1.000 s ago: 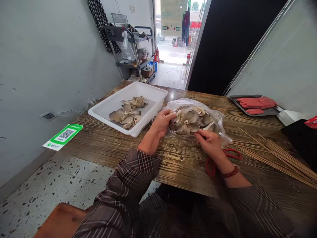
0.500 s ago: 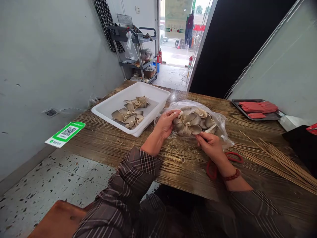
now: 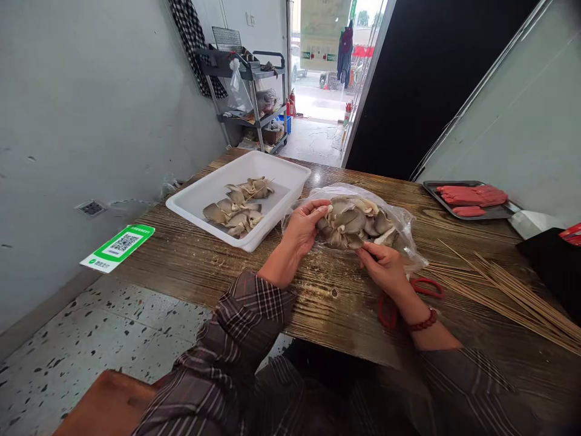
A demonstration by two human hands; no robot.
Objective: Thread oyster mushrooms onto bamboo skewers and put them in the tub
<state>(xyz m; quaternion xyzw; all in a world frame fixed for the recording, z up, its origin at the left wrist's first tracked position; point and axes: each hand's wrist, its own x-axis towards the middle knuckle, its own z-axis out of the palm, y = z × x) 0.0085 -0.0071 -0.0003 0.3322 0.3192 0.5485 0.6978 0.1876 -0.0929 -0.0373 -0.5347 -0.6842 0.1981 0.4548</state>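
Observation:
A clump of grey-brown oyster mushrooms (image 3: 345, 219) is between my hands, above an opened clear plastic bag (image 3: 408, 239) that holds more of them. My left hand (image 3: 301, 229) pinches the clump at its left side, thumb and fingers closed. At the lower right edge, the fingertips of my right hand (image 3: 387, 266) are closed on a mushroom cap; whether they also hold a stick is hidden. To the left stands a white plastic tray (image 3: 209, 231) with skewered mushrooms (image 3: 236, 212) in it.
Red-handled scissors (image 3: 387, 311) lie under my right wrist, and loose bamboo skewers (image 3: 512, 284) spread to the right. Farther back sits a dark tray (image 3: 494, 212) of pinkish-red strips. A green payment-code card (image 3: 118, 247) is at the table's left edge. Beyond stands a wheeled cart (image 3: 254, 74).
Both hands stay at the mushroom clump with nearly the same grip. The clump has turned slightly, and the whole view has shifted a little.

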